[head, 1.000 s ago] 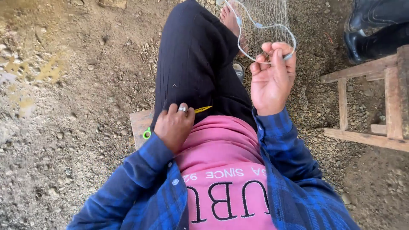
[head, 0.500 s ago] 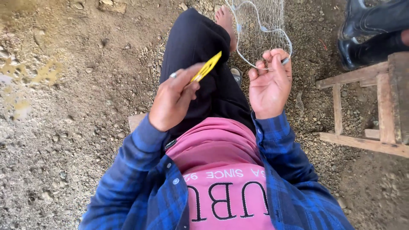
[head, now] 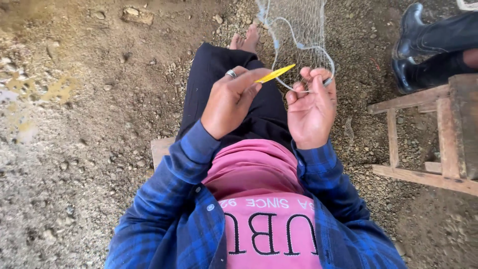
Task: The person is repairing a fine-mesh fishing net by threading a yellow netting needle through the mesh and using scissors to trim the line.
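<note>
nearest the camera: a pink shirt [head: 259, 199] under an open blue checked shirt [head: 164, 214], and dark trousers [head: 224, 84] along the outstretched leg. the person sits on a low wooden seat [head: 162, 149], of which only an edge shows.

left hand [head: 231, 102]: the fingers are closed in a pinch on a thin yellow netting needle [head: 275, 74], tip pointing right toward the other hand. a ring shows on one finger. change: a second ago this hand rested low at the waist with the needle beside it; half a second ago it was lifting; it now sits level with the right hand and just beside it. judgement: the needle has been brought up to the working point at the cord, so a fresh pass through the mesh appears to be starting.

right hand [head: 311, 109]: palm toward the camera, fingers curled shut on a loop of pale cord [head: 303, 50] at the net's edge. its position and grip match the earlier pictures.

farther out: the fine-mesh net [head: 298, 20] runs from the loop away past the bare foot [head: 246, 40] over the gravel ground [head: 74, 124].

right side: a wooden frame [head: 428, 134], and beyond it another person's black boots [head: 428, 45].
</note>
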